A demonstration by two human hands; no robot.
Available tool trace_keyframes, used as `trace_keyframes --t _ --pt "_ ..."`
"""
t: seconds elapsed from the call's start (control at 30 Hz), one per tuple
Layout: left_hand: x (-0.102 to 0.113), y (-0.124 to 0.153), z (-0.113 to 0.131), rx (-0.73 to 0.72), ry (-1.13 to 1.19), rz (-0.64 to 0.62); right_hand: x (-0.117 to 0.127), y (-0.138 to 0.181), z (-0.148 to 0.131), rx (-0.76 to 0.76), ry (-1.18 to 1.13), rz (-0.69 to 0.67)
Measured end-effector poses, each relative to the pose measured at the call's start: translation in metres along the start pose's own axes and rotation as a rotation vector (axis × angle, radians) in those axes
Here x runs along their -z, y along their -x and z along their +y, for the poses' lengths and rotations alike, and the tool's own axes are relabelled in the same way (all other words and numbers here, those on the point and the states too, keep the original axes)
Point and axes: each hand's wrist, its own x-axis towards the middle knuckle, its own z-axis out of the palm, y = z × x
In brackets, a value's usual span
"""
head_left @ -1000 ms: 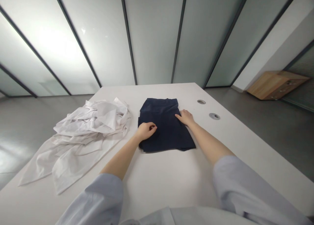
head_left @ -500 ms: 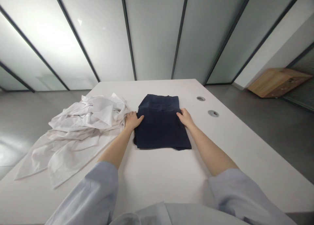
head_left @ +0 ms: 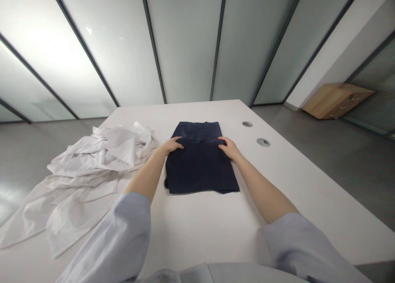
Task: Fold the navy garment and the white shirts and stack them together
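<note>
A dark navy folded garment [head_left: 200, 163] lies flat in the middle of the table, its near edge slightly uneven. On its left side my left hand [head_left: 173, 145] rests on the cloth, thumb and fingers apart. My right hand [head_left: 228, 148] touches the right side at about the same height, its thumb also apart from the fingers. Neither hand lifts the fabric. To the left of my left hand is a loose heap of white clothing [head_left: 105, 151], crumpled and partly spread toward me.
The white table [head_left: 197, 221] has two round cable grommets, one farther back [head_left: 247, 124] and one nearer [head_left: 263, 142], right of the garment. Frosted glass panels [head_left: 185, 40] stand behind it. A wooden cabinet [head_left: 331, 101] is on the floor at the right.
Both hands have shifted inward from the garment's side edges onto its top. The far left corner of the navy cloth now lies straighter. The camera view has turned slightly.
</note>
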Motion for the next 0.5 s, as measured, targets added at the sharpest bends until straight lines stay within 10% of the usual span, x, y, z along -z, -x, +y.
trace_keyframes --t 0.27,0.5 --pt "0.007 0.018 -0.006 -0.052 0.287 -0.13 0.004 -0.001 0.002 -0.118 -0.16 -0.056" --pt "0.016 0.027 0.0 -0.049 0.035 -0.199 0.014 -0.001 -0.016 -0.059 0.059 -0.132"
